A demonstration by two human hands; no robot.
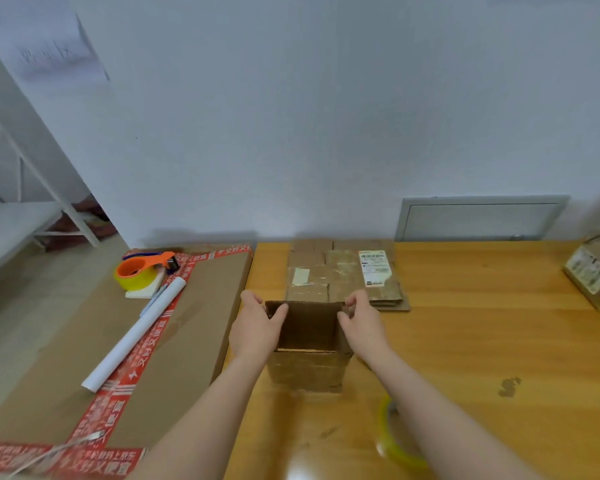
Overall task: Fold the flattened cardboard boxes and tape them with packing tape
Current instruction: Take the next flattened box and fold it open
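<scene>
Box point(309, 341) upright at mid surface point(465, 341), mouth up, just in front of stack of flattened boxes point(326, 275). Left hand point(257, 327): grip clamped on left wall, thumb inside, fingers outside. Right hand point(362, 323): grip pinched on right wall at far top corner. Judged purpose: squaring the sleeve and bracing both walls apart before folding flaps. Tape roll point(383, 422), yellow-green, beside right forearm, partly hidden; presumably placed within reach for sealing. Orange dispenser point(142, 268) well apart, on large carton point(194, 323) at left. Writing: red tape point(146, 355) across carton, white characters, apparently "又好又便宜". White shipping label point(374, 268) on stack, print too small to read. Mouth not yet closed or taped.
</scene>
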